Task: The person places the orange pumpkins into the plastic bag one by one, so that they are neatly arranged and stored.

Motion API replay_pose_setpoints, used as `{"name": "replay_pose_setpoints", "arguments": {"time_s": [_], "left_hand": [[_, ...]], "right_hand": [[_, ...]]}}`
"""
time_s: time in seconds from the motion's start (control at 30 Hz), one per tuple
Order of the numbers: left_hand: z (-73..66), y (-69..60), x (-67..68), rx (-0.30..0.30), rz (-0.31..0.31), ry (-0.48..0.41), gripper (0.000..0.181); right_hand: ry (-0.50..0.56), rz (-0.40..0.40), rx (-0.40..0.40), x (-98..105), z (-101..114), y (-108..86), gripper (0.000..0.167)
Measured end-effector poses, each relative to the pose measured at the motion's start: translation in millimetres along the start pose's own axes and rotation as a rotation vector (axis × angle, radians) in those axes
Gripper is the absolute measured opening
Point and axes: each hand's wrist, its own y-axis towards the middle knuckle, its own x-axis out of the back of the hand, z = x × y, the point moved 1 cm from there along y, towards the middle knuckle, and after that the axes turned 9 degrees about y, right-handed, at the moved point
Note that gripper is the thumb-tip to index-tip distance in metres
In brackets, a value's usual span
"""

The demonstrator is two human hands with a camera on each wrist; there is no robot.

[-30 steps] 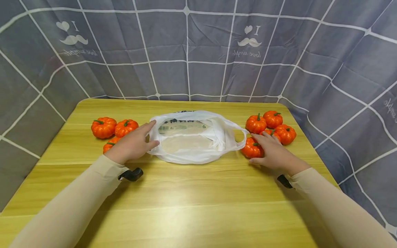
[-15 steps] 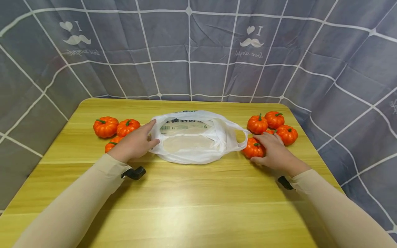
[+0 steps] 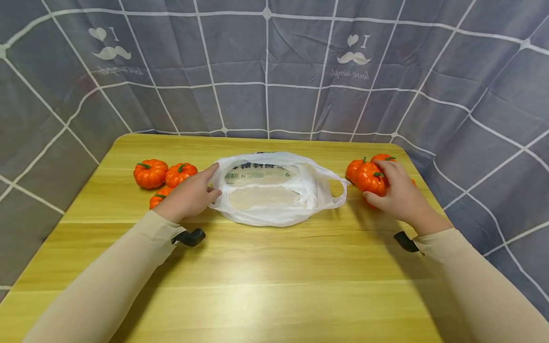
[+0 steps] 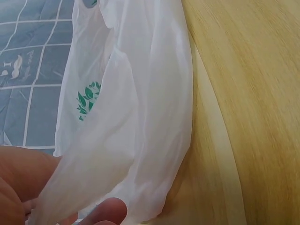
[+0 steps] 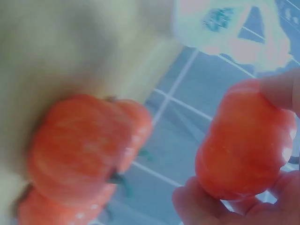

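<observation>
A white plastic bag (image 3: 268, 216) lies with its mouth spread wide in the middle of the table, dark print showing inside. My left hand (image 3: 190, 195) holds the bag's left edge; the left wrist view has the thin plastic (image 4: 108, 145) running between thumb and fingers. Above the right-hand pile, my right hand (image 3: 403, 197) grips a small orange pumpkin (image 3: 370, 178) with a green stem, raised off the table. The right wrist view shows thumb and fingers around this pumpkin (image 5: 246, 140). The fingers' far side is hidden in the head view.
More small pumpkins (image 3: 354, 169) sit at the right, partly covered by the right hand. Three pumpkins (image 3: 150, 174) are grouped left of the bag, near the left forearm. A bag handle (image 3: 340, 195) loops out toward the right. Grey checked cloth (image 3: 291, 109) hangs behind the wooden table (image 3: 266, 281).
My right hand has closed around the nearest right-hand pumpkin and lifted it, moving up and slightly right. My left hand stays at the bag's edge. The head view has shifted slightly.
</observation>
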Motion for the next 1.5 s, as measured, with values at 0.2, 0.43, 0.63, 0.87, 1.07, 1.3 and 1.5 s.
{"name": "replay_pose_setpoints", "arguments": {"time_s": [0.2, 0.43, 0.63, 0.87, 1.07, 1.3, 1.5], "left_hand": [[1.7, 0.9, 0.4, 0.008, -0.008, -0.012, 0.082], [1.9, -0.4, 1.8, 0.015, -0.016, -0.023, 0.081], [0.8, -1.2, 2.7, 0.018, -0.018, -0.028, 0.080], [0.0, -2.2, 3.1, 0.014, -0.020, -0.024, 0.080], [-2.9, -2.3, 3.3, 0.015, -0.024, -0.019, 0.079], [-5.1, -0.7, 1.4, 0.015, -0.029, -0.019, 0.079], [-4.4, -1.7, 0.5, 0.017, -0.020, -0.010, 0.079]], "right_hand": [[0.048, -0.058, 0.032, 8.0, 30.8, 11.2, 0.086], [0.087, -0.014, 0.082, -9.9, 79.7, 25.0, 0.083], [0.143, 0.089, 0.161, -45.3, 111.9, 42.2, 0.082], [0.172, 0.221, 0.159, -95.4, 138.3, 64.1, 0.088], [0.180, 0.281, 0.119, -136.9, 146.5, 82.4, 0.088], [0.164, 0.308, 0.056, -169.7, 145.3, 101.1, 0.089], [0.158, 0.339, 0.035, -187.8, 144.0, 113.9, 0.089]]}}
